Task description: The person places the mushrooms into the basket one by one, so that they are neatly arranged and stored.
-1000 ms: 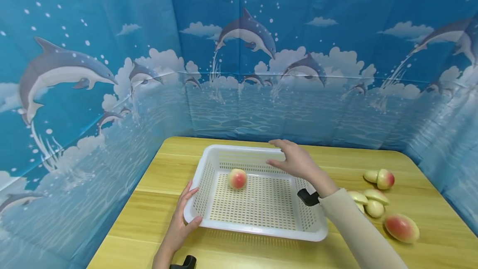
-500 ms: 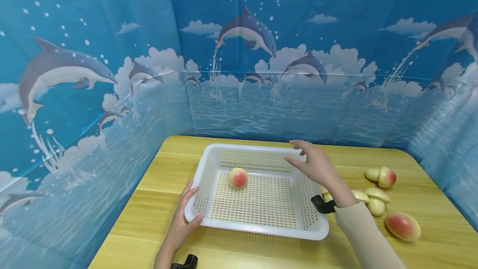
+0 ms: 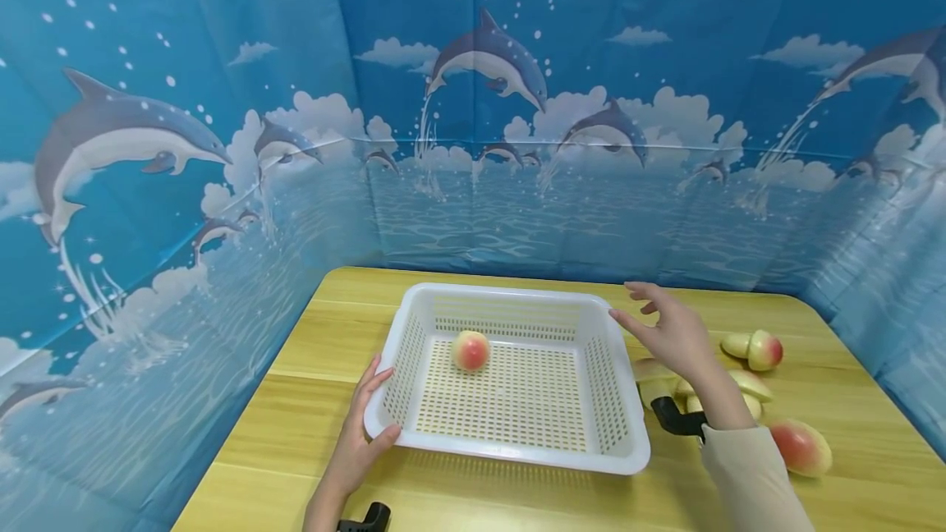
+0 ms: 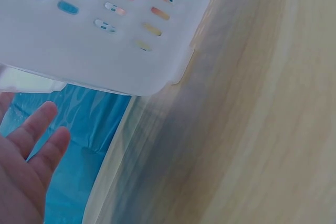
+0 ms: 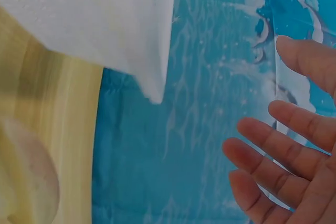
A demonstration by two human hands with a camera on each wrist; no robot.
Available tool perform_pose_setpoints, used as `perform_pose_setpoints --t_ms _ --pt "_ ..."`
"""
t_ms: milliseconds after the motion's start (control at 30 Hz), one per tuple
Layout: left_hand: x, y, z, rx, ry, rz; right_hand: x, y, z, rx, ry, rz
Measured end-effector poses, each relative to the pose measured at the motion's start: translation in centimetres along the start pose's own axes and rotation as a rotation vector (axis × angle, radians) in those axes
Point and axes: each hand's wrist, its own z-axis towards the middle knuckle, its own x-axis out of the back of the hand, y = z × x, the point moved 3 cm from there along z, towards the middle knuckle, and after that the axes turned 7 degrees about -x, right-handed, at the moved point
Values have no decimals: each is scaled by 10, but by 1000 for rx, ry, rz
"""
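My left hand [image 3: 353, 437] holds the left front corner of a white plastic basket [image 3: 510, 456], its thumb at the front rim and its fingertips over the left rim. Inside the basket, towards the back left, lies a red-and-yellow peach [image 3: 470, 350]. My right hand [image 3: 676, 335] hovers just beyond the basket's right rim with nothing in it. In the right wrist view, the fingers [image 5: 257, 163] are spread and slightly bent. Several pale yellow mushrooms [image 3: 748, 385] lie beneath and beside the right forearm, which partly hides them.
A red-and-yellow mango-shaped fruit [image 3: 801, 447] lies at the right, partly behind the sleeve. Farther back are a pale mushroom-like piece [image 3: 736, 344] and a small red-tipped fruit [image 3: 764, 350]. A blue dolphin-print curtain [image 3: 473, 212] hangs round the wooden table [image 3: 296, 401].
My right hand has moved right, from above the basket to outside its right rim, and now covers part of the mushrooms. The left hand, basket and peach stay nearly where they were.
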Motion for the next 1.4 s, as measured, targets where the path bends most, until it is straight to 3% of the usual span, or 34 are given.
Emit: perform_pose_setpoints --t_ms 467,933,1400 --pt "0 -2 -1 6 -7 15 3 28 -11 -25 -24 -25" --pt "1 -3 0 -12 -11 12 -6 53 -17 -91 -174 -40" --pt "1 -1 -1 -8 -15 4 -20 63 -21 -68 -243 -122"
